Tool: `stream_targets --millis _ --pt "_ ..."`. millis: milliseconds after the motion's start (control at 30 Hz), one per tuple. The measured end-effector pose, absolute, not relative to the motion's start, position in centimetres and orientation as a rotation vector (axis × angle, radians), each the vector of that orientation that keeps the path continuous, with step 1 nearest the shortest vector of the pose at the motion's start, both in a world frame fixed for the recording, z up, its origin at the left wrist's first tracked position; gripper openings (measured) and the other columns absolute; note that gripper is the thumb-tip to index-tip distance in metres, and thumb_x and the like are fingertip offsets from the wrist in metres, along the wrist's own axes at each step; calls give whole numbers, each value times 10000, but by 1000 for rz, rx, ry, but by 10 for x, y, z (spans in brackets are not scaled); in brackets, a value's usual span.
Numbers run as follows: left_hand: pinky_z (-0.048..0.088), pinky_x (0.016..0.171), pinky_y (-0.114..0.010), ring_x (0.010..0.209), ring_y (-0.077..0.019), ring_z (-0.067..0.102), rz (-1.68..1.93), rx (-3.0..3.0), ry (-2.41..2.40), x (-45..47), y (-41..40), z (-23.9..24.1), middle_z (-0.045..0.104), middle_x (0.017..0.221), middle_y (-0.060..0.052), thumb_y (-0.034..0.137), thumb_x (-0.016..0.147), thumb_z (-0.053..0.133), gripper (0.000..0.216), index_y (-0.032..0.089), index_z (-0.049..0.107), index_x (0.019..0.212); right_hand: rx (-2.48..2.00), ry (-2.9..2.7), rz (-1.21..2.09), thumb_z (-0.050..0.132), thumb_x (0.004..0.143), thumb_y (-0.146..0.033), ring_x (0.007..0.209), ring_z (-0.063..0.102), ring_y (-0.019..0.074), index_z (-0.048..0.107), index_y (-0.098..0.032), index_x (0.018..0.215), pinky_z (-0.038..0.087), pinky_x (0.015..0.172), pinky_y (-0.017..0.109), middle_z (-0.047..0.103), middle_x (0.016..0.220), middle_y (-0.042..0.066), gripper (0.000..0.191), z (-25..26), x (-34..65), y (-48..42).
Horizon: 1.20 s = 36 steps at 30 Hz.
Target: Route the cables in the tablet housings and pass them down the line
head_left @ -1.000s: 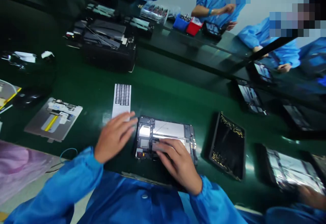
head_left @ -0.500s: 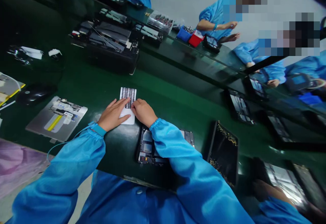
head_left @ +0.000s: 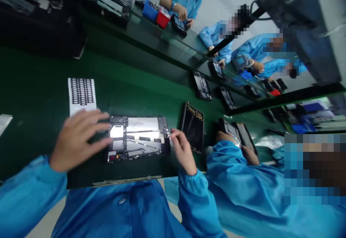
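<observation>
Right hand [head_left: 184,150] has moved from one sheet [head_left: 82,93] to one opened tablet [head_left: 140,135].

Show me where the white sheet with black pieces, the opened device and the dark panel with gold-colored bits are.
White sheet [head_left: 76,107]: head view, bare white lower part.
Opened device [head_left: 137,139]: head view, middle of its exposed inside.
Dark panel [head_left: 193,127]: head view, its dark middle.

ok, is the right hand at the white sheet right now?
No, the right hand is at the right end of the tablet, while the sheet lies beyond its left end.
</observation>
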<state>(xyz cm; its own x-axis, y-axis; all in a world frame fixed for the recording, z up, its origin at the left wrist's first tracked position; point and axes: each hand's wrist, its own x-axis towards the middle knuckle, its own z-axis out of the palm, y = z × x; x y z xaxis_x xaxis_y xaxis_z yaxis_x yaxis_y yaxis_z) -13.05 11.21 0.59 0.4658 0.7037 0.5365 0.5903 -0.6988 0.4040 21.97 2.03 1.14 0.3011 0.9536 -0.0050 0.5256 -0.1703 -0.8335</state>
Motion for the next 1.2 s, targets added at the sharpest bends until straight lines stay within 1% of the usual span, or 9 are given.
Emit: stream_targets --millis 33,67,133,200,300,433,600,700,1200 --pt "368 1192 -526 1284 -266 590 974 2585 1005 -111 93 10 677 1316 -45 410 906 684 288 236 669 1135 -1844 -1271 749 538 966 -496 1231 583 265 573 -225 933 409 1091 457 648 1254 115 276 2 221 4" --pt "364 1193 -529 1270 -265 600 893 2612 905 -91 74 14 681 1311 -56 403 926 660 294 222 661 1158 -1848 -1237 786 527 976 -478 1233 589 259 570 -226 933 415 1090 450 654 1260 112 259 -6 219 -8" --pt "376 1188 -506 1274 -258 600 809 2623 815 -53 42 15 674 1327 -76 326 960 617 243 192 652 1160 -1814 -1244 811 496 1004 -411 1220 605 239 563 -228 939 444 1069 422 650 1272 104 204 -10 208 -26" --pt "394 1176 -503 1272 -265 601 759 2598 817 -26 22 11 675 1319 -95 277 962 607 198 172 647 1125 -1774 -1346 729 481 1017 -327 1229 599 232 565 -228 953 464 1057 417 626 1288 110 144 -4 197 -38" --pt "414 1155 -520 1255 -277 608 711 2545 885 -14 15 3 682 1281 -114 264 946 622 189 171 621 1111 -1708 -1603 546 513 997 -216 1227 590 237 586 -230 992 503 1026 426 597 1254 123 75 11 186 -50" --pt "436 1117 -502 1248 -270 599 734 2479 955 -28 20 -2 673 1262 -107 280 949 618 181 197 595 1109 -1612 -1877 516 526 987 -139 1192 604 227 587 -232 1073 556 965 402 602 1200 126 141 14 172 -57" --pt "477 988 -426 1110 -227 645 724 2423 952 -38 18 -6 700 1112 -56 276 962 614 66 211 610 977 -1617 -1997 374 545 988 -124 1154 615 238 580 -218 1082 538 928 419 633 1177 128 138 6 157 -53" --pt "482 935 -387 1058 -209 656 742 2407 964 -36 16 -7 703 1063 -42 242 978 583 76 210 614 917 -1629 -2033 343 562 986 -128 1119 624 234 585 -213 1063 510 921 421 655 1166 118 117 4 153 -51" --pt "492 920 -398 1049 -220 657 747 2401 983 -35 15 -12 715 1065 -39 233 973 586 102 217 644 891 -1694 -2045 306 579 972 -127 1104 634 239 615 -215 1062 486 916 410 678 1171 115 131 3 150 -50"
